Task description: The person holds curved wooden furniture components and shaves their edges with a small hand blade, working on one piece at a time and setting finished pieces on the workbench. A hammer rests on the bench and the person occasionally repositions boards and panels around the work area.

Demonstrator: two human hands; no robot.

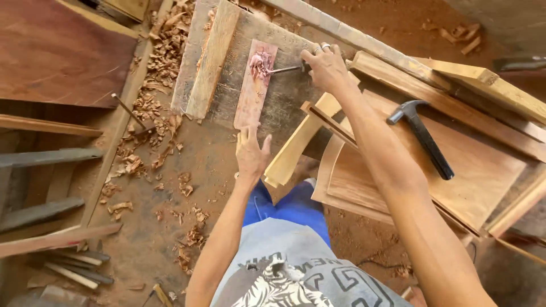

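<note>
My view looks straight down over a dusty workshop floor. A narrow reddish wood strip (pixel 255 85) lies lengthwise on a grey, weathered plank (pixel 284 96), its far end gouged and curling with fresh pink shavings.

My left hand (pixel 251 152) is open, fingers spread and pressed flat at the strip's near end. I judge this pins the piece so it cannot slide along the plank.

My right hand (pixel 326 67) is closed around the handle end of a chisel (pixel 282 70). The shaft runs from that hand toward the carved patch, tip at the shavings. The grip sits off the strip's right edge, over the plank, so the tool comes in sideways across the grain. Rings show on two fingers.

So the strip lies between the hands: left at its near end, right level with its far end, just beside it.

A claw hammer (pixel 424 136) rests untouched on a pale wooden panel (pixel 483 170) well to the right. A pale batten (pixel 211 59) lies along the plank's left edge. Wood chips (pixel 162 62) are scattered on the floor to the left. Grey slats (pixel 51 156) lie at the far left.
</note>
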